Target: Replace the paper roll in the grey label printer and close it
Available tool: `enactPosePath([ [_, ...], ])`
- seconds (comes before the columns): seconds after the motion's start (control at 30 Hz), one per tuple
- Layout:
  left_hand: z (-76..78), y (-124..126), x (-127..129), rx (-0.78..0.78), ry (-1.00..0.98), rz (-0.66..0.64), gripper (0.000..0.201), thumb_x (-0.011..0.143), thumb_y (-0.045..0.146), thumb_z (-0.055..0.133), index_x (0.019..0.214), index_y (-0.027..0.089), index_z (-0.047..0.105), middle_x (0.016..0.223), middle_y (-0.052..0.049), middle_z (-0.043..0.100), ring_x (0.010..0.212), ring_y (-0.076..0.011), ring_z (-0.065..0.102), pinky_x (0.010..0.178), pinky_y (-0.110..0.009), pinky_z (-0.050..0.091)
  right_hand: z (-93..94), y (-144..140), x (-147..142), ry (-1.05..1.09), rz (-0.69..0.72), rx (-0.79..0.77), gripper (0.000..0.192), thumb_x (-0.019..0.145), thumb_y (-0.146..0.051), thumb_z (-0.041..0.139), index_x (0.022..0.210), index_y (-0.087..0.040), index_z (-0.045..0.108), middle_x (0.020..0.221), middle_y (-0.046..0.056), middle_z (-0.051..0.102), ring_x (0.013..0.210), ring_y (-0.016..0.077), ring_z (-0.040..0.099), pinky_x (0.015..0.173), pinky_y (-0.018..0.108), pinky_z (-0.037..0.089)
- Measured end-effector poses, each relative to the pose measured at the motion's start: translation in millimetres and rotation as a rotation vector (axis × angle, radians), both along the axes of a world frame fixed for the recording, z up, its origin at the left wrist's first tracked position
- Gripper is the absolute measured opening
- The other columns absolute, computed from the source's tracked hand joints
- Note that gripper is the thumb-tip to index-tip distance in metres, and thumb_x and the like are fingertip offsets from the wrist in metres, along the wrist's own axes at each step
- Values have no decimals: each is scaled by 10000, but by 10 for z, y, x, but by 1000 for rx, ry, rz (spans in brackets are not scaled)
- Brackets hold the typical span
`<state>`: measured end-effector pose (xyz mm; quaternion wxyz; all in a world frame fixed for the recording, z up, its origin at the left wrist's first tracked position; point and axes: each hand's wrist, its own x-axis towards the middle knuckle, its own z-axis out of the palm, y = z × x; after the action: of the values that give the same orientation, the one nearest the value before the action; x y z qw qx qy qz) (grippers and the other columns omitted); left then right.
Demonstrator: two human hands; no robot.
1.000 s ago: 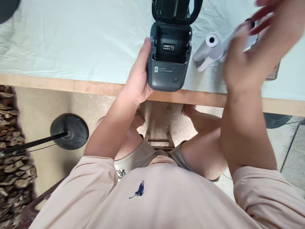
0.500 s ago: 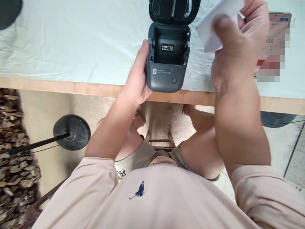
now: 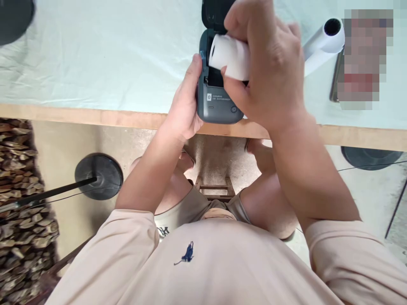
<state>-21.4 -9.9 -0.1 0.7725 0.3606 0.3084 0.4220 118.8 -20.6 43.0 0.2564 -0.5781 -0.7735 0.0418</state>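
Note:
My left hand (image 3: 188, 99) grips the left side of a dark grey portable label printer (image 3: 219, 111), its thumb along the edge. The printer lies near the table's front edge with its black lid (image 3: 216, 15) swung up. Over the paper bay, my right hand (image 3: 270, 63) pinches a white paper roll (image 3: 229, 57), tilted, its left end partly inside the bay. My right hand hides the roll's right end and the printer's right side. Just beyond that hand, another white roll (image 3: 326, 40) with a dark hollow core lies on the table.
A phone (image 3: 336, 80), mostly blurred out, lies at the right on the pale cloth-covered table (image 3: 95, 63). A dark round object (image 3: 14, 21) sits at the far left. Below are black stand bases (image 3: 98, 176) and a stack of firewood (image 3: 28, 212).
My right hand has moved left from beside the phone to the printer, bringing the paper roll over the open bay. My left hand still holds the printer in place.

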Motion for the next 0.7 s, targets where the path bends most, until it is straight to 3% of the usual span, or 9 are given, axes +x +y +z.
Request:
enactPosePath([
  [0.07, 3, -5, 6, 13, 5, -5, 418, 891, 493, 323, 1053, 265, 635, 704, -17, 636, 1015, -164, 618, 828, -252, 532, 7, 4, -9, -43, -33, -48, 389, 713, -246, 442, 1086, -161, 513, 1000, 41, 580, 930, 213, 558, 860, 424, 399],
  [0.17, -16, -4, -1, 6, -19, -4, 401, 880, 508, 359, 1044, 268, 634, 727, -12, 640, 1020, -168, 611, 817, -263, 531, 8, 21, 24, -59, -25, -62, 292, 791, -285, 401, 1052, -230, 523, 1043, -10, 571, 966, 168, 549, 844, 344, 417],
  [0.33, 14, -6, -19, -53, 25, 13, 391, 855, 515, 386, 1018, 256, 628, 614, -18, 580, 864, -173, 637, 712, -249, 525, -39, 8, 69, -28, -19, 77, 234, 824, -279, 380, 907, -219, 591, 950, 7, 576, 919, 135, 521, 817, 305, 382],
  [0.43, 57, -18, -18, -28, -23, 15, 332, 880, 422, 357, 887, 226, 626, 646, -13, 575, 764, -136, 623, 651, -215, 502, -83, -22, 66, -3, 78, 145, 225, 816, -339, 427, 802, -233, 625, 837, -16, 597, 913, 136, 523, 855, 331, 350],
  [0.53, 66, -32, -23, -1, -40, 40, 92, 825, 254, 495, 841, 209, 574, 786, 3, 617, 745, -110, 606, 637, -199, 487, -124, -28, 82, 104, 211, 204, 273, 804, -422, 449, 740, -218, 618, 781, -27, 602, 869, 119, 532, 856, 321, 369],
  [0.57, 60, -36, -26, 15, -17, 37, 76, 800, 211, 524, 866, 208, 561, 840, 1, 630, 777, -121, 612, 651, -208, 491, -137, -22, 92, 156, 204, 237, 312, 824, -427, 416, 710, -190, 584, 735, -10, 582, 806, 103, 524, 828, 307, 384],
  [0.63, 43, -43, -34, 49, 35, 18, 167, 766, 167, 552, 928, 208, 548, 912, -14, 641, 850, -162, 621, 687, -242, 502, -167, 3, 112, 271, 56, 304, 302, 867, -368, 331, 707, -173, 497, 717, 27, 524, 719, 82, 476, 744, 270, 396],
  [0.7, 24, -44, -40, 77, 66, 8, 232, 735, 136, 581, 950, 219, 550, 926, -18, 638, 870, -174, 614, 706, -253, 505, -199, 40, 125, 409, -120, 330, 175, 856, -304, 343, 846, -176, 461, 862, 65, 498, 811, 87, 475, 715, 244, 398],
])
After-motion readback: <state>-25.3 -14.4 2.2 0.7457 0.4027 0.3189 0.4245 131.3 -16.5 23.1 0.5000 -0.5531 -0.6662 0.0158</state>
